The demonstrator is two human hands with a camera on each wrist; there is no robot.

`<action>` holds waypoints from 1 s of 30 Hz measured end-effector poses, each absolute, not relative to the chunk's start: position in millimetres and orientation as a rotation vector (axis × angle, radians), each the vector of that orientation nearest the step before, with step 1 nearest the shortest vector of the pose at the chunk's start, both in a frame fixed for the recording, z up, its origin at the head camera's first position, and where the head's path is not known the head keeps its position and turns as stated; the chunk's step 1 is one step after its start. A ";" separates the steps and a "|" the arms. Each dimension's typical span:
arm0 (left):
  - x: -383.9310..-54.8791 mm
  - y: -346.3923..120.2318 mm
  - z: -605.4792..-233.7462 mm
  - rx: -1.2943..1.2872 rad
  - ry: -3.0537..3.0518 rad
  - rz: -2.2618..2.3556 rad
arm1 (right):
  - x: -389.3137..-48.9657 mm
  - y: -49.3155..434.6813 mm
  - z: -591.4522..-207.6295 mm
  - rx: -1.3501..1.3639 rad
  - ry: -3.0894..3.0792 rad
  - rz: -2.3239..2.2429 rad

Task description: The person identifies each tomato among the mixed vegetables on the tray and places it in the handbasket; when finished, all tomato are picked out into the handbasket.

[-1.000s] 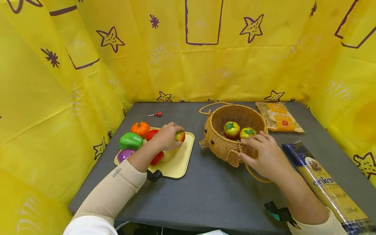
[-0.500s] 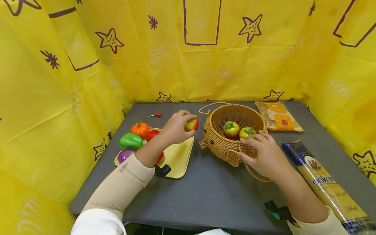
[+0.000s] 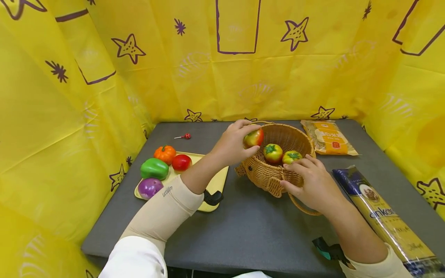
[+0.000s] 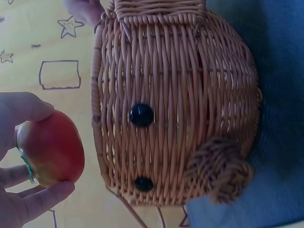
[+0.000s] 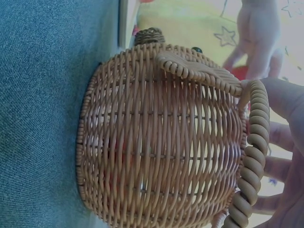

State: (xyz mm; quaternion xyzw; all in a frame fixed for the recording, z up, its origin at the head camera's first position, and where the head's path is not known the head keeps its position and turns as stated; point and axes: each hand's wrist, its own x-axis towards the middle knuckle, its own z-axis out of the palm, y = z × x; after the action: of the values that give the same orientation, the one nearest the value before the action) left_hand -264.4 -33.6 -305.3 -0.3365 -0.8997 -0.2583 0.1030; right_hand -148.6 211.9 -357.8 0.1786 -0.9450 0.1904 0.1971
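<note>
Head view: we caught the left hand [image 3: 229, 143] pinching a red-green fruit [image 3: 254, 138] above the left rim of a wicker basket [image 3: 261, 175], clear of it. Apart from that hand, the right hand [image 3: 313, 182] gripped the basket's near-right rim, as far as our partly blocked right wrist view showed. Two similar fruits [image 3: 273, 153] sat inside. Toward the left edge of the desk [image 3: 257, 231], a yellow tray [image 3: 216, 187] bore a red fruit [image 3: 181, 163], with an orange pumpkin [image 3: 165, 155], green pepper [image 3: 154, 168] and purple vegetable [image 3: 150, 188] along its left edge.
</note>
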 end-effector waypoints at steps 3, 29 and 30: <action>-264.7 -22.8 -305.4 -1.022 -2.684 -0.712 | -148.9 210.9 -358.8 0.512 -2.633 0.534; -259.0 -3.7 -313.5 -1.109 -2.814 -0.556 | -149.2 211.8 -360.9 0.508 -2.610 0.526; -258.0 -5.5 -312.4 -1.107 -2.814 -0.562 | -148.9 212.0 -361.2 0.509 -2.608 0.529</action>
State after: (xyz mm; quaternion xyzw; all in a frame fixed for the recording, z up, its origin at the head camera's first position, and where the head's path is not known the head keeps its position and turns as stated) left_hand -258.0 -5.5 -312.4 -0.3597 -0.9144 -0.1827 0.0327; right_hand -148.9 212.0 -361.2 0.1835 -0.9402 0.1907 0.2143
